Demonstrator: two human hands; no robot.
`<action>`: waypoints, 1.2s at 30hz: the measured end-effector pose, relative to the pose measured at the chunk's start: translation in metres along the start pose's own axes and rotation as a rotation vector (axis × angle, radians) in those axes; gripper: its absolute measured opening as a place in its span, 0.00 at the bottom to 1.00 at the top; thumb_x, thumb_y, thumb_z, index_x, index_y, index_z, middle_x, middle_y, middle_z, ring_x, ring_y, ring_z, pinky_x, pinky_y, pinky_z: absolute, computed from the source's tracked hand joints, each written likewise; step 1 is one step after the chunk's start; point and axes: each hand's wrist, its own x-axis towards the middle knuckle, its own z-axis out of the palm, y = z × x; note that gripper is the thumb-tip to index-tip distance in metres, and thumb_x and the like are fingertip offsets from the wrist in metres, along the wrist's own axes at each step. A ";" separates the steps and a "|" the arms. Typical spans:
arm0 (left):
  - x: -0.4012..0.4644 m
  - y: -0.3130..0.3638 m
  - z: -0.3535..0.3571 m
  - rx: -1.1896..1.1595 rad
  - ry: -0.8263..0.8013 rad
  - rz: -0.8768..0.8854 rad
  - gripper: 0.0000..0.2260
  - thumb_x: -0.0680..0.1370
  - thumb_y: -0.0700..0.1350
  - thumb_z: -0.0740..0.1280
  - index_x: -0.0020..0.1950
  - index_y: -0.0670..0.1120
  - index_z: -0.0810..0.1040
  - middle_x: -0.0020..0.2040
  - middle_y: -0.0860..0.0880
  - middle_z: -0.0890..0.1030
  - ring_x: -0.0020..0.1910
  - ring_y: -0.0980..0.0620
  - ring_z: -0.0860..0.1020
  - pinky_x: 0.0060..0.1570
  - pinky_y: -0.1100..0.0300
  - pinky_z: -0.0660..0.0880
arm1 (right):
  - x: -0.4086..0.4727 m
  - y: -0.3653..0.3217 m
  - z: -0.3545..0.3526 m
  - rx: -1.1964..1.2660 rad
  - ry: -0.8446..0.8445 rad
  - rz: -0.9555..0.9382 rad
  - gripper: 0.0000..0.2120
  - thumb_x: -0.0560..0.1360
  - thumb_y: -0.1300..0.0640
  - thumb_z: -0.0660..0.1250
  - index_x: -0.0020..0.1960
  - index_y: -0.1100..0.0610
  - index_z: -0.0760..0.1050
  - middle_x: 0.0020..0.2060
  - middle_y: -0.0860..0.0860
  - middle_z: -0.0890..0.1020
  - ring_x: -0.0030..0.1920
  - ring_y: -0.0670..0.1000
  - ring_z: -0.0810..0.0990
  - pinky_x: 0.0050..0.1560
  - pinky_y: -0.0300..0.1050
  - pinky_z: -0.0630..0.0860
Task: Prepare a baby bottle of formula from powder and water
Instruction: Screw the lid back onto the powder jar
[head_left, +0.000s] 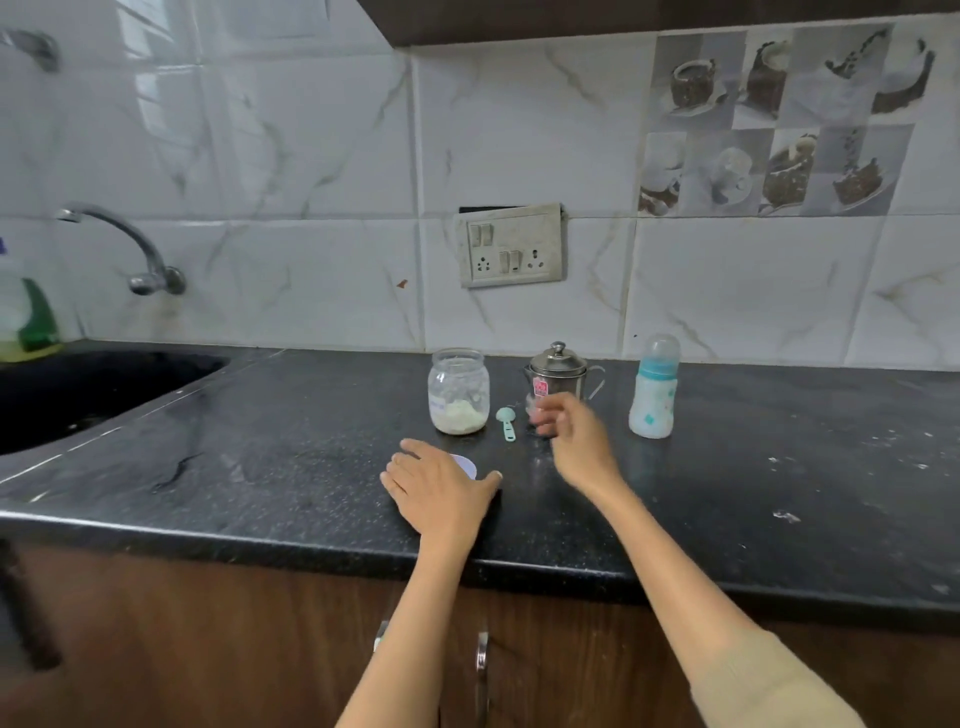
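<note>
A: Start at the left. What's there?

B: A dark sink (78, 395) set into the black bench (260, 467), a curved tap (130, 244) on the tiled wall above it, and a green-and-yellow soap bottle (26, 322) at the far edge.

A: And the left hand?

B: The left hand (441, 493) lies flat near the front of the bench, fingers straight and spread, pressing on a pale round lid (466, 464) that shows just past its knuckles. Nothing is curled around it.

A: What's behind that hand?

B: A lidless glass jar (458, 391), mostly empty, with a low heap of cream powder at the bottom. Just right of it a small mint scoop (506, 423) lies on the bench, bowl toward the wall.

A: The right hand?

B: The right hand (571, 431) hovers right of the scoop, blurred, fingers loosely bent. I cannot tell whether the grip holds anything. It partly covers a lidded steel pot (558, 371) with a red label; the contents are hidden.

A: The bottle?

B: The baby bottle (653, 389) stands upright to the right of that hand, apart from it, clear cap on, teal collar. Whether there's liquid inside, I can't tell.
</note>
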 end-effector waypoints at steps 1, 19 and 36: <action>0.001 -0.002 0.002 0.012 -0.007 -0.014 0.52 0.66 0.66 0.69 0.73 0.33 0.49 0.70 0.35 0.65 0.71 0.39 0.62 0.72 0.48 0.53 | -0.004 0.000 0.011 0.020 -0.078 -0.009 0.16 0.79 0.70 0.49 0.52 0.55 0.71 0.43 0.48 0.78 0.45 0.48 0.76 0.48 0.37 0.74; 0.081 0.041 -0.036 -0.998 -0.255 0.344 0.39 0.75 0.53 0.67 0.76 0.41 0.48 0.73 0.45 0.64 0.63 0.55 0.70 0.52 0.67 0.72 | 0.053 -0.058 0.036 0.935 -0.494 0.291 0.25 0.77 0.40 0.58 0.69 0.52 0.68 0.57 0.57 0.78 0.50 0.56 0.81 0.48 0.52 0.80; 0.145 0.013 0.021 -0.723 -0.248 0.087 0.51 0.55 0.61 0.79 0.70 0.41 0.62 0.67 0.44 0.72 0.64 0.45 0.72 0.60 0.51 0.73 | 0.140 -0.041 0.068 -0.100 -0.268 -0.034 0.30 0.65 0.46 0.77 0.64 0.52 0.74 0.63 0.51 0.75 0.65 0.49 0.72 0.57 0.41 0.67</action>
